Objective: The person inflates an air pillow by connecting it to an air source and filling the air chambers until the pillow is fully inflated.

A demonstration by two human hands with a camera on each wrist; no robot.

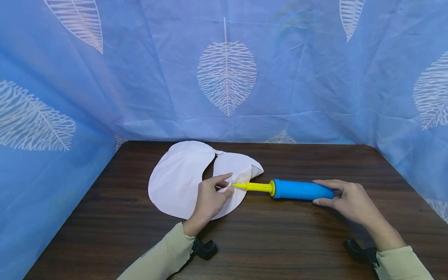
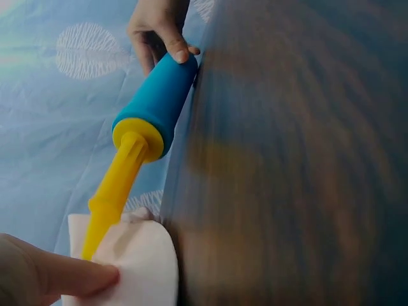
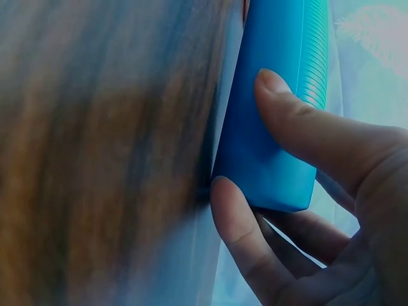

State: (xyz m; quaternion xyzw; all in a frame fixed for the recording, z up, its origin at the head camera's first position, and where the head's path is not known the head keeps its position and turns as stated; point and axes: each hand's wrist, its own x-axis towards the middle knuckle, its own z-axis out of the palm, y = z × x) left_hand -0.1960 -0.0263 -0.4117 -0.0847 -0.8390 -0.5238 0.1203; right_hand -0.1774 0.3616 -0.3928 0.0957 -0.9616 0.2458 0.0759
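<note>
A flat white U-shaped neck pillow (image 1: 178,175) lies on the table, its right arm creased and folded near the tip. At that arm, my left hand (image 1: 211,194) pinches the white material between thumb and fingers. The yellow nozzle (image 1: 259,187) of a blue hand pump (image 1: 297,189) points left, its tip right at those fingertips; the left thumb partly hides the tip in the left wrist view. My right hand (image 1: 353,202) grips the pump's far end, with the thumb (image 3: 306,124) along the blue barrel and fingers around its end. The pump lies roughly level, low over the table.
The dark wood-grain table (image 1: 280,241) has its back edge against a blue curtain (image 1: 157,77) with white leaf prints, which also hangs on both sides. Black mounts (image 1: 205,249) sit at both wrists, by the light green sleeves (image 1: 164,252).
</note>
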